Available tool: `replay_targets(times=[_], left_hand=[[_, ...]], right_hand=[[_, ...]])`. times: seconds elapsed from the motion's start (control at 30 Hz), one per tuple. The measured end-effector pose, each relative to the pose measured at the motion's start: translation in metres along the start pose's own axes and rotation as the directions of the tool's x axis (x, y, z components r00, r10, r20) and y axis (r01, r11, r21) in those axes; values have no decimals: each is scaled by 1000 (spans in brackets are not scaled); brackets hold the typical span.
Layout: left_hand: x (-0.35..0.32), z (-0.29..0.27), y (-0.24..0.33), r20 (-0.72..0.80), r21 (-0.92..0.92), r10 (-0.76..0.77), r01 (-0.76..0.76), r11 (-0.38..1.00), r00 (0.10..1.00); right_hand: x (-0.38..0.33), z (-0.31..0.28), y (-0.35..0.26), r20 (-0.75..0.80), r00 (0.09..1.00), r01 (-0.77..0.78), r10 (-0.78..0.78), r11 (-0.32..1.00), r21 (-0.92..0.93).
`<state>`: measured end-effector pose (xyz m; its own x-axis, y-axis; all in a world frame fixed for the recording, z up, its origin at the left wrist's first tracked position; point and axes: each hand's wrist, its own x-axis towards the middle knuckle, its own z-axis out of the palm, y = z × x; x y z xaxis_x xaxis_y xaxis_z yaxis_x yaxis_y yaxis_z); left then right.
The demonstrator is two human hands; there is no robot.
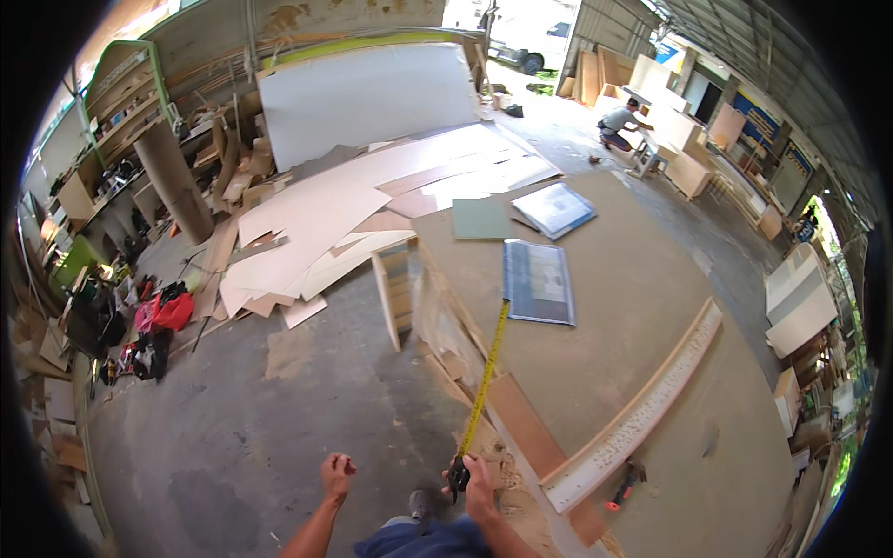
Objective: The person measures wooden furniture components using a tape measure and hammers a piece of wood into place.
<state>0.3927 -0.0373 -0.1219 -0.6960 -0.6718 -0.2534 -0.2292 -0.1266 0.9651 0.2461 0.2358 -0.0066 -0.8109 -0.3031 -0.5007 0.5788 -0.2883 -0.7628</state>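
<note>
One wide view is taken from head height by the left edge of the desk (651, 270), directed forward and down; the right hand (478, 482) is framed closely, a vehicle (541, 43) distantly.

My right hand (480, 488) grips a black tape measure (457, 476) at the near side, and its yellow blade (482, 386) runs away from me to the left edge of a blue-edged folder (540, 284) on the wide brown counter (651, 270). My left hand (337, 478), fingers curled, hangs over the grey floor (307, 409). Farther along the counter, a second folder (554, 210) lies beside a green square (481, 219). Nearer and to the right, a long, pale, speckled strip (642, 409) slants across, a hammer (627, 485) just beside its near end. Pale sheets (335, 214) overlap at far left; at far right, a person (619, 121) crouches by some boxy pieces (684, 139).
</note>
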Motion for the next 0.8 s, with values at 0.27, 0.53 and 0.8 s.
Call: replay_targets(times=[0.27,0.53,0.8], left_hand=[[-2,-74,7,-397,-193,-169,98,976,902],[151,-49,75,-234,-162,-176,140,977,956],[343,-76,84,-53,-52,-274,272,961,960]], right_hand=[[77,103,11,128,980,-124,150,973,-193],[184,199,0,144,969,-185,200,977,-110],[314,289,-61,47,999,2,1,998,-63]])
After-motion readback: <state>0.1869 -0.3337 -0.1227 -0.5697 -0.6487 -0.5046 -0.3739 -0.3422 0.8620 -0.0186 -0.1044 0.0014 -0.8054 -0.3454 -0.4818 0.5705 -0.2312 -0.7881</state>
